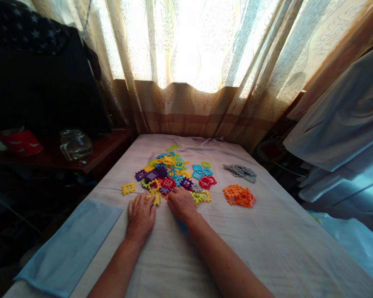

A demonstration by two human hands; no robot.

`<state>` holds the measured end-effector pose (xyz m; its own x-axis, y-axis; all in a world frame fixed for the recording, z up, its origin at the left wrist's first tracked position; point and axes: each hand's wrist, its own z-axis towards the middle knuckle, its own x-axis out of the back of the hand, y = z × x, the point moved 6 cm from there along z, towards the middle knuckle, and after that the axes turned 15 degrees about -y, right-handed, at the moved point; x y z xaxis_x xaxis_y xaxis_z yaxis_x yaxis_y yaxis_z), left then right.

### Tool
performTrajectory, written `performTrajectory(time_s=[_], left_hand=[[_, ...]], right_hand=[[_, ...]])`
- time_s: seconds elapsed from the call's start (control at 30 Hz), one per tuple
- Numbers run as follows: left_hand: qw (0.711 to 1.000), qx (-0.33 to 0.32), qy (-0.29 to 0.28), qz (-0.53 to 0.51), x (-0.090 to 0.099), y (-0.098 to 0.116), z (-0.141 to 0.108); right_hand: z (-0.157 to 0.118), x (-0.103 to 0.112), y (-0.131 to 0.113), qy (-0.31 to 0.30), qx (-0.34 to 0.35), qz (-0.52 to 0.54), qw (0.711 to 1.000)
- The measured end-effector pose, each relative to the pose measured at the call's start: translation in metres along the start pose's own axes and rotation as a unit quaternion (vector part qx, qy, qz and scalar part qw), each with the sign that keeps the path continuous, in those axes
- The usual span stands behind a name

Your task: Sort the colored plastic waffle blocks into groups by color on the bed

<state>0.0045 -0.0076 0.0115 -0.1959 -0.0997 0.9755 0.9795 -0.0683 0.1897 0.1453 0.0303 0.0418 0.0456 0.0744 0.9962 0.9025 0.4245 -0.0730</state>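
A mixed heap of plastic interlocking tiles (168, 170) in yellow, purple, blue, red and green lies on the pale sheet. At its near left edge my left hand (141, 217) rests with fingers spread, touching yellow tiles (155, 198). My right hand (182, 203) is at the near middle of the heap, its fingers curled down and pressed together; what they hold, if anything, is hidden. Part of a blue piece (182, 225) shows beneath the right wrist. Orange tiles (238, 195) and grey tiles (240, 172) lie in separate piles to the right.
A light blue cloth (71, 246) lies along the left edge of the sheet-covered surface (267, 248). On a dark red side table stand a glass jug (76, 144) and a red container (21, 142). Curtains (186, 99) hang behind; garments (345, 107) hang at right.
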Motion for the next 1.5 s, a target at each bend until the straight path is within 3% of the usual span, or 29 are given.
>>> performTrajectory(time_s=[0.33, 0.7, 0.9, 1.03, 1.13, 1.23, 1.4, 1.5], left_hand=[[1.0, 0.018, -0.008, -0.002, 0.001, -0.001, 0.001], [1.0, 0.019, -0.012, 0.012, 0.0, -0.001, 0.001], [1.0, 0.019, -0.017, 0.012, 0.0, -0.001, 0.002], [0.999, 0.02, -0.023, 0.023, 0.0, -0.001, 0.002], [0.999, 0.026, -0.032, 0.033, 0.0, -0.001, 0.002], [0.998, 0.028, -0.035, 0.038, -0.002, -0.003, 0.003], [0.999, 0.017, -0.02, 0.046, -0.004, -0.003, 0.005], [0.998, 0.014, -0.016, 0.055, -0.005, -0.003, 0.006]], right_hand=[[-0.017, 0.001, 0.009, 0.053, -0.009, 0.019, 0.998], [-0.006, -0.006, -0.006, -0.001, 0.014, -0.004, 1.0], [-0.011, -0.006, -0.01, 0.056, 0.023, 0.012, 0.998], [-0.021, 0.004, -0.002, 0.119, 0.032, 0.112, 0.986], [-0.027, 0.011, 0.028, 0.144, -0.006, 0.243, 0.959], [-0.039, 0.014, 0.082, 0.164, -0.083, 0.344, 0.921], [-0.087, 0.015, 0.191, 0.227, -0.29, 0.333, 0.868], [-0.117, 0.011, 0.237, 0.235, -0.369, 0.315, 0.842]])
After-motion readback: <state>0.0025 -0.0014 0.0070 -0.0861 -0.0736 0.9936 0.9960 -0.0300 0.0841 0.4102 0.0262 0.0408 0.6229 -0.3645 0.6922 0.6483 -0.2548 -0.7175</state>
